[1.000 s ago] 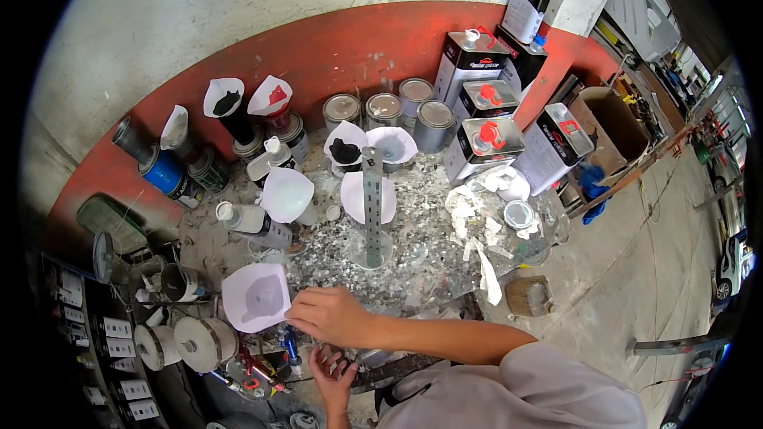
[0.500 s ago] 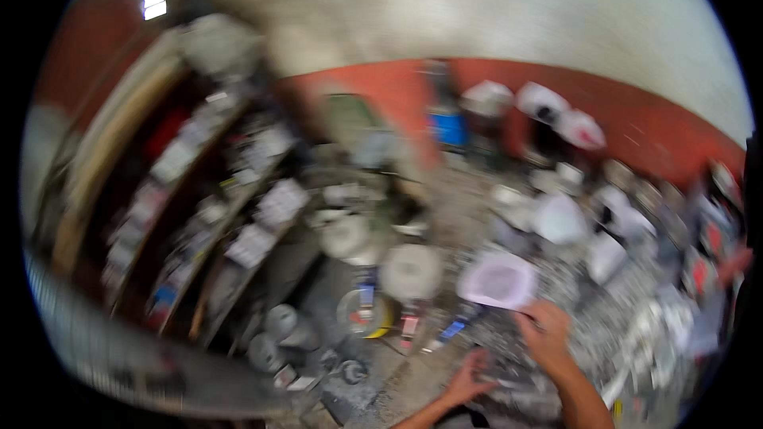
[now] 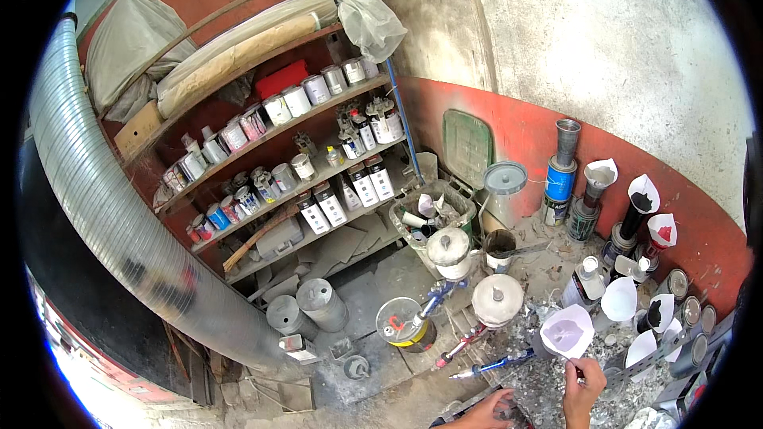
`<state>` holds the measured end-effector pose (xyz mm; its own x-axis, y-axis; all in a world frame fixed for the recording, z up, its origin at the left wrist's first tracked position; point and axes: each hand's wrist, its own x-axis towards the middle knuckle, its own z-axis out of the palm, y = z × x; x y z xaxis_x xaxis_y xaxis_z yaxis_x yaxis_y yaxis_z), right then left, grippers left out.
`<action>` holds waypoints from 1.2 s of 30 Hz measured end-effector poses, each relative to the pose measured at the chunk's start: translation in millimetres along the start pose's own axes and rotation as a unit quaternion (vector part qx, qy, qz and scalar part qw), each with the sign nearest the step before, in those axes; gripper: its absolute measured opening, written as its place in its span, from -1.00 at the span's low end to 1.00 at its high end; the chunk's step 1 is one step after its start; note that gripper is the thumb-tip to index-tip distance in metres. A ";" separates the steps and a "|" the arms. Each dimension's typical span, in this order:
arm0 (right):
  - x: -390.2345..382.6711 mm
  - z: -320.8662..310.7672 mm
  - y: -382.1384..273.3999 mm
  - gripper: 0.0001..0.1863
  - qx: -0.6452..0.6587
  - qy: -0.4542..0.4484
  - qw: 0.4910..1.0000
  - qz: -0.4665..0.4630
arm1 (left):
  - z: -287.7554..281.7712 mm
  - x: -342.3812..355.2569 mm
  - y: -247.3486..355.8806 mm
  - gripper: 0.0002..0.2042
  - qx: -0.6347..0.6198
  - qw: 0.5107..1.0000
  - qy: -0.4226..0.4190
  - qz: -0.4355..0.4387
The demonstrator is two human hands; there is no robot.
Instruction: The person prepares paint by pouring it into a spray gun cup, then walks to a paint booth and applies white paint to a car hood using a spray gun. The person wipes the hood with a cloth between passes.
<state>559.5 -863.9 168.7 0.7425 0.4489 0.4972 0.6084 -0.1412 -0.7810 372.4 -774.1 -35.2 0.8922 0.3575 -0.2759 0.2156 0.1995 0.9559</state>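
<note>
My right hand (image 3: 584,388) is closed in a pinch at the near edge of a pale paper paint strainer (image 3: 567,332). The strainer sits over a grey cup, mostly hidden beneath it, beside a blue spray gun (image 3: 505,363). At the lower edge my left hand (image 3: 486,411) has curled, parted fingers and nothing visible in it. Left of the strainer are a red spray gun (image 3: 461,346) and another blue spray gun (image 3: 435,299), next to white lidded cups (image 3: 497,300).
Used paper strainers (image 3: 618,299), bottles (image 3: 586,280) and cans crowd the paint-spattered bench at the right. A yellow-banded can (image 3: 407,324) stands left of the spray guns. Shelves of paint tins (image 3: 296,100) rise behind, beside a large metal duct (image 3: 119,214).
The view has turned and sharpened from a blur, so the whole scene sits differently in it. My right hand stays at the strainer's edge; my left hand stays low beside it.
</note>
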 end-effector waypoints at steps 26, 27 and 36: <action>-18.1 -21.1 -10.5 -0.88 0.054 -0.015 0.994 0.099 | 12.9 -22.2 58.4 -0.08 0.040 0.997 -0.043 -0.044; -19.1 -21.6 -12.1 -0.88 0.069 0.004 0.992 0.108 | 12.6 -23.1 58.4 -0.08 0.040 0.997 -0.041 -0.045; -19.7 -15.5 -8.4 -0.87 0.040 -0.002 0.997 0.059 | 22.0 -19.1 70.3 -0.08 0.020 0.997 -0.035 -0.072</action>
<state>544.1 -885.2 171.3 0.8069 0.4362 0.3983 0.4916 -0.1220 -0.8622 379.2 -786.9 39.4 0.8762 0.2623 -0.4043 0.3579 0.2075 0.9104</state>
